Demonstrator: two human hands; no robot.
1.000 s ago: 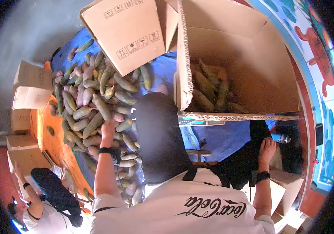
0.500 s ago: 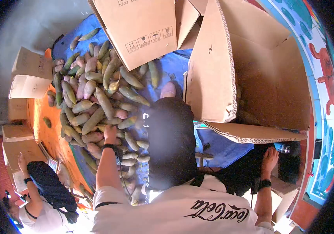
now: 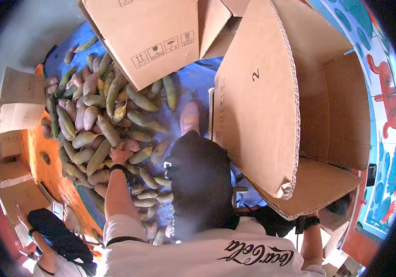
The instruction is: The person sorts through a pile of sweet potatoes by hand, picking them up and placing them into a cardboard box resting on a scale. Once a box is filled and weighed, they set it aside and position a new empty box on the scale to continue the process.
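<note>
My left hand (image 3: pixel 120 155) reaches into a large pile of green and pinkish radish-like roots (image 3: pixel 87 117). Its fingers are bent against a pinkish root (image 3: pixel 132 145), and roots partly hide the fingertips. On the right, a big open cardboard box (image 3: pixel 262 92) stands with its flaps spread, its inner walls showing. The lower flap (image 3: pixel 320 184) hides my right hand; only the forearm and black wristband show below it. Another cardboard box (image 3: pixel 161 34) is at the top, beside the pile.
A blue sheet (image 3: pixel 198 76) lies under the roots, with an orange surface (image 3: pixel 45 143) to the left. Another person (image 3: pixel 52 249) sits at the lower left, near stacked cartons (image 3: pixel 22 184). My dark-clothed knee (image 3: pixel 198 180) and pink shoe (image 3: pixel 189 117) are between pile and box.
The view has shifted, moving the pile leftward. The large box's flaps have swung lower and now cover my right hand, which was visible before. My left hand remains among the roots.
</note>
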